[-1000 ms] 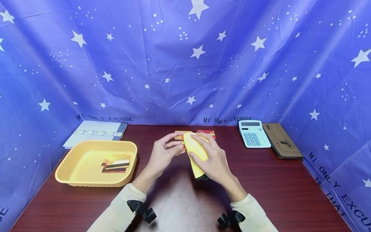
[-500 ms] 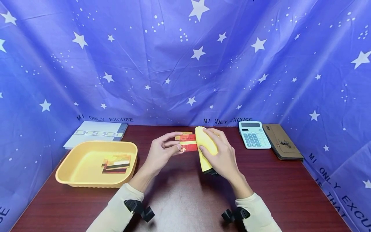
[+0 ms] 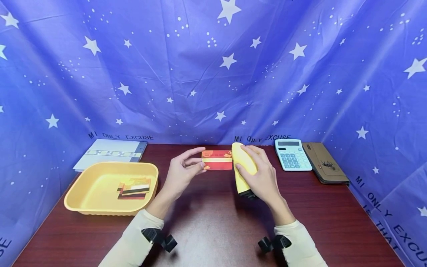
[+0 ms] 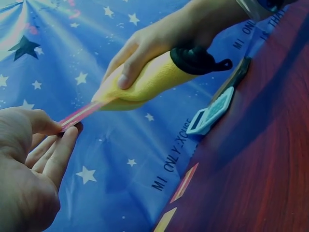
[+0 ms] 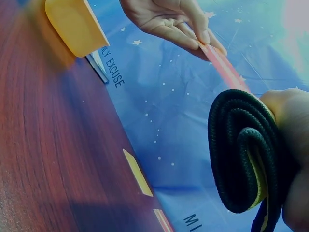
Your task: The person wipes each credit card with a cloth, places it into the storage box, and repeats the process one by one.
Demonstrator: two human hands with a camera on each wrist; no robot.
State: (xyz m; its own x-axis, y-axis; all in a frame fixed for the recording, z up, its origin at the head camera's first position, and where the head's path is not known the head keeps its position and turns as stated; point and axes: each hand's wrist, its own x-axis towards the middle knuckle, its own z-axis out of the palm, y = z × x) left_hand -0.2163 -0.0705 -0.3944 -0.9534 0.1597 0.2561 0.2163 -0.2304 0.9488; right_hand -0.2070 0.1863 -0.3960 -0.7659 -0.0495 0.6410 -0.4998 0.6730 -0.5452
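Note:
My left hand (image 3: 182,170) pinches a red bank card (image 3: 217,160) with a pale stripe by its left end, thumb against fingers, above the table. In my right hand (image 3: 261,174) is a folded cloth (image 3: 243,165), yellow outside and black inside. The cloth meets the card's right end; whether it wraps round that end, I cannot tell. Rolled black layers of the cloth (image 5: 241,150) face the right wrist camera. On the table in the left wrist view lie a red card (image 4: 184,182) and a yellow card (image 4: 165,220), both hidden in the head view.
A yellow basin (image 3: 71,198) holding several cards (image 3: 135,187) stands at left, before a white notebook (image 3: 110,150). At back right lie a light-blue calculator (image 3: 293,155) and a brown wallet (image 3: 325,163). A starry blue curtain (image 3: 186,74) hangs behind the table.
The cloth has slid rightward along the red card, uncovering it, as my right hand moved right. My left hand, still pinching the card, has shifted slightly left.

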